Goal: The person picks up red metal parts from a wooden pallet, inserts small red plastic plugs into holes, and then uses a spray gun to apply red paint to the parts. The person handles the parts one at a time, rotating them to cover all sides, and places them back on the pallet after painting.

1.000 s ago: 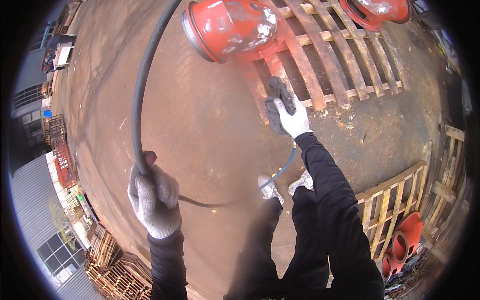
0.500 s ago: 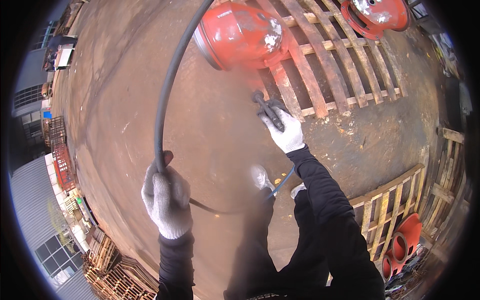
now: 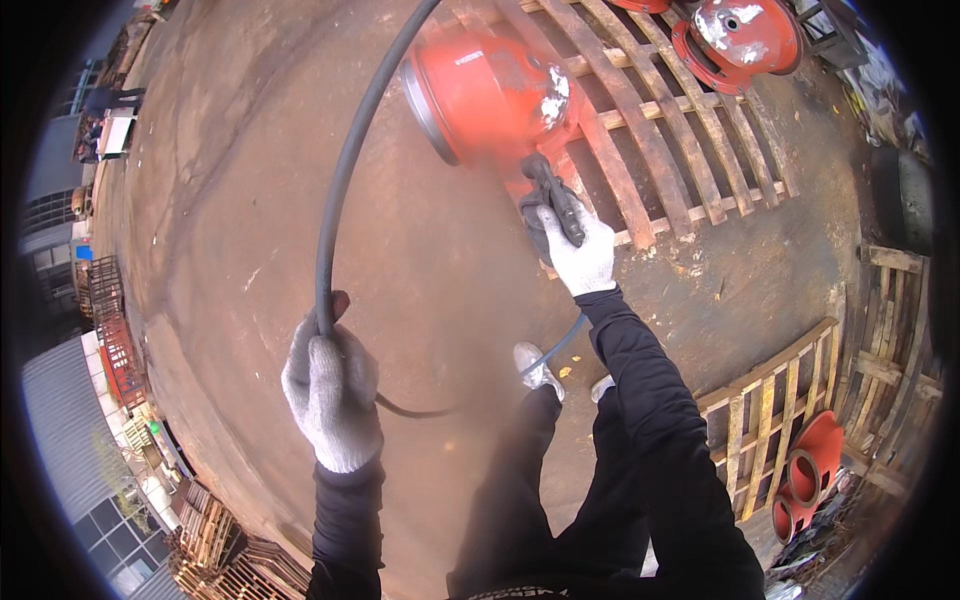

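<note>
My left hand (image 3: 332, 400), in a white knit glove, is closed round a thick dark hose (image 3: 345, 170) that arches up past the top edge. My right hand (image 3: 582, 258), gloved too, grips a dark spray gun (image 3: 552, 195) with its head toward a large red rounded metal casting (image 3: 490, 95). A haze hangs between the gun and the casting, blurring the casting's lower edge. The casting has a grey rim on its left and whitish patches on its right. A thinner bluish hose (image 3: 560, 345) runs below my right hand and fades in the haze.
The casting lies on a slatted wooden pallet (image 3: 652, 137). Another red casting (image 3: 738, 38) stands at the far right. Leaning pallets (image 3: 775, 400) and red pipe fittings (image 3: 808, 468) are at lower right. More pallets (image 3: 205, 535) are stacked at lower left. My shoe (image 3: 538, 368) is on the brown floor.
The spray gun has risen slightly and moved right, and now tilts more upright near the casting's lower right. The view has shifted a little. My left hand keeps its hold on the hose.
</note>
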